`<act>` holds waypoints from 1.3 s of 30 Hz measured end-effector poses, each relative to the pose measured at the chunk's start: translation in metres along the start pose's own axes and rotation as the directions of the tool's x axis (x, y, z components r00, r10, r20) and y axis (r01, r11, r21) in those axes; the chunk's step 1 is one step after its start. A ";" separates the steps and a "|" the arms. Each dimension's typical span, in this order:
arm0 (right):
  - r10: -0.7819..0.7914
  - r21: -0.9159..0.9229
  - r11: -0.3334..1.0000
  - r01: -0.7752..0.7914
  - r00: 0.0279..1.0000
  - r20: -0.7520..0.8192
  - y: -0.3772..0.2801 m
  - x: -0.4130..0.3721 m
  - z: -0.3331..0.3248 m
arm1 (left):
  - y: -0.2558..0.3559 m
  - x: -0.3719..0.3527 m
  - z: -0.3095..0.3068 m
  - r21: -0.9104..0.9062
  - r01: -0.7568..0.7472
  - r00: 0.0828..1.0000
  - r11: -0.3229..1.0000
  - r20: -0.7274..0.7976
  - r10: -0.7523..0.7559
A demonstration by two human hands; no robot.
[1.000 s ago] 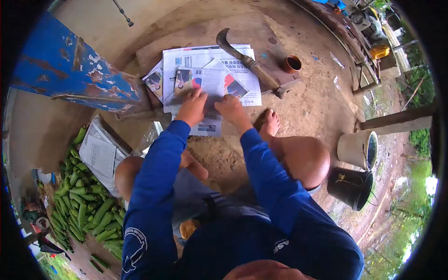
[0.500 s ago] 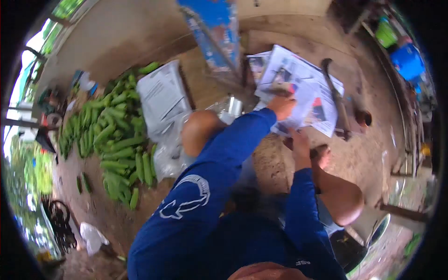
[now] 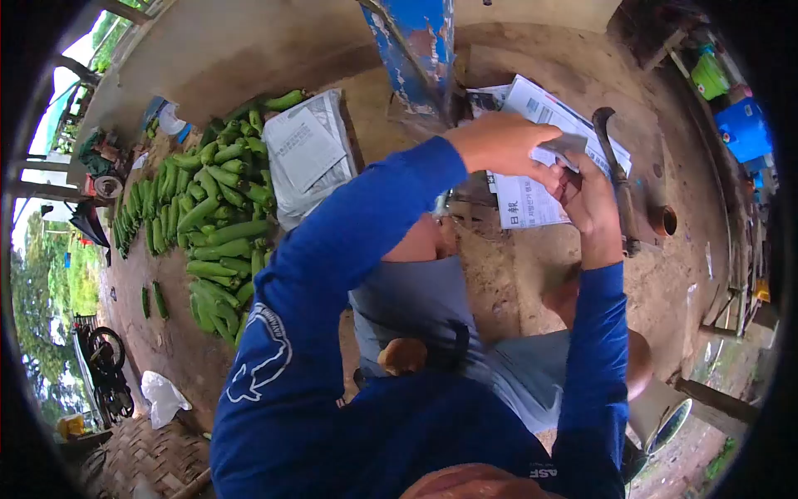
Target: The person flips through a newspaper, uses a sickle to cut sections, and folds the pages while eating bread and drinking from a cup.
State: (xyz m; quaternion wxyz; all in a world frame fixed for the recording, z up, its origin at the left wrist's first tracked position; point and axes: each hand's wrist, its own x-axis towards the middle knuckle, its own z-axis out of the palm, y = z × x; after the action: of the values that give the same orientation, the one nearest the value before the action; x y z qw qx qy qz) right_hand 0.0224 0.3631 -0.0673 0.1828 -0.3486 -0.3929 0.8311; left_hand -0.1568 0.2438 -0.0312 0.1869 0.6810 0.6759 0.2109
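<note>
My left hand (image 3: 499,145) and my right hand (image 3: 594,200) meet above a pile of newspapers (image 3: 536,104). The fingers of both are closed on a sheet of newspaper (image 3: 528,204), whose grey-white edge shows between them. Printed columns and large characters face up on its lower part. My fingers partly hide where the sheet is gripped. Just right of the papers lies a long knife (image 3: 611,137) with a hooked tip, its handle pointing towards me.
Long green gourds (image 3: 224,233) are heaped at left, beside a plastic-wrapped packet of papers (image 3: 303,150). A blue post (image 3: 416,54) stands in front. A small brown cup (image 3: 662,219) lies right of the knife. A blue drum (image 3: 742,129) stands far right.
Both hands have come up from the newspaper pile and drawn together, lifting a sheet. The view has shifted slightly, and my left forearm now lies across more of the middle.
</note>
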 end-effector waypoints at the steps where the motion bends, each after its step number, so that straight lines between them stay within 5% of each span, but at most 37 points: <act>1: 0.016 -0.015 1.000 -0.015 0.999 0.052 -0.005 -0.001 0.010 | 0.005 -0.015 -0.015 0.048 0.020 1.000 0.999 -0.008 -0.020; 5: 0.107 -0.117 0.990 -0.075 0.948 0.301 -0.016 -0.004 0.049 | -0.009 -0.065 -0.030 0.245 0.201 0.979 0.948 -0.038 -0.198; 7: 0.192 -0.227 0.968 -0.107 0.898 0.396 -0.017 -0.011 0.061 | -0.030 -0.102 -0.022 0.342 0.194 0.961 0.919 -0.256 -0.107; 8: 0.245 -0.336 0.937 -0.096 0.866 0.436 -0.020 -0.019 0.065 | -0.033 -0.122 -0.034 0.428 0.215 0.968 0.878 -0.212 -0.134; 11: 0.298 -0.633 0.774 0.027 0.866 0.401 -0.030 -0.033 0.047 | -0.078 -0.199 -0.069 0.501 0.283 0.956 0.818 -0.215 -0.199; 13: 0.302 -0.764 0.642 0.060 0.896 0.325 -0.038 -0.036 0.020 | -0.078 -0.233 -0.099 0.208 0.541 0.825 0.815 -0.319 -0.466; 14: 0.302 -0.796 0.604 0.038 0.914 0.272 -0.041 -0.036 0.002 | -0.109 -0.259 -0.106 0.233 0.576 0.805 0.784 -0.330 -0.493; 16: 0.302 -0.738 0.668 -0.093 0.941 0.155 -0.043 -0.033 -0.039 | -0.165 -0.299 -0.121 0.200 0.660 0.737 0.724 -0.361 -0.572; 23: 0.180 -0.693 0.708 -0.137 0.984 -0.010 -0.055 -0.044 -0.113 | -0.252 -0.354 -0.151 0.136 0.793 0.564 0.593 -0.532 -0.632; 24: 0.181 -0.695 0.704 -0.147 0.983 -0.024 -0.055 -0.046 -0.116 | -0.280 -0.362 -0.141 0.214 0.844 0.523 0.492 -0.531 -0.667; 27: 0.188 -0.714 0.683 -0.153 0.982 -0.031 -0.048 -0.046 -0.119 | -0.315 -0.358 -0.072 0.306 0.845 0.535 0.439 -0.474 -0.700; 29: 0.194 -0.746 0.650 -0.144 0.981 -0.019 -0.042 -0.044 -0.117 | -0.359 -0.378 0.020 0.346 0.674 0.705 0.652 -0.562 -0.431; 31: 0.228 -0.792 0.591 -0.151 0.974 -0.016 -0.036 -0.045 -0.115 | -0.316 -0.357 0.066 0.287 0.812 0.553 0.508 -0.097 -0.828; 36: 0.186 -0.952 0.306 -0.004 0.981 0.056 -0.043 -0.036 -0.144 | -0.289 -0.350 0.140 0.059 0.648 0.758 0.759 0.043 -0.651; 37: 0.046 -0.975 0.079 0.208 0.976 0.212 -0.044 -0.037 -0.159 | -0.331 -0.373 0.170 -0.030 0.472 0.882 0.881 0.003 -0.472; 38: 0.083 -0.982 0.036 0.184 0.979 0.186 -0.049 -0.029 -0.176 | -0.268 -0.331 0.127 0.023 0.551 0.829 0.834 0.104 -0.550; 39: -0.020 -0.960 -0.047 0.277 0.960 0.278 -0.049 -0.022 -0.203 | -0.254 -0.320 0.115 -0.010 0.424 0.904 0.906 0.060 -0.423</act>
State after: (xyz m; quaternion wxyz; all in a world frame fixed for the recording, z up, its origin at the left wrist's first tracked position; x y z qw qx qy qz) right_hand 0.1855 0.4877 -0.1104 -0.0695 -0.2521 -0.9176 0.2993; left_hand -0.3075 -0.0684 -0.2765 0.2552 0.5215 0.7995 0.1538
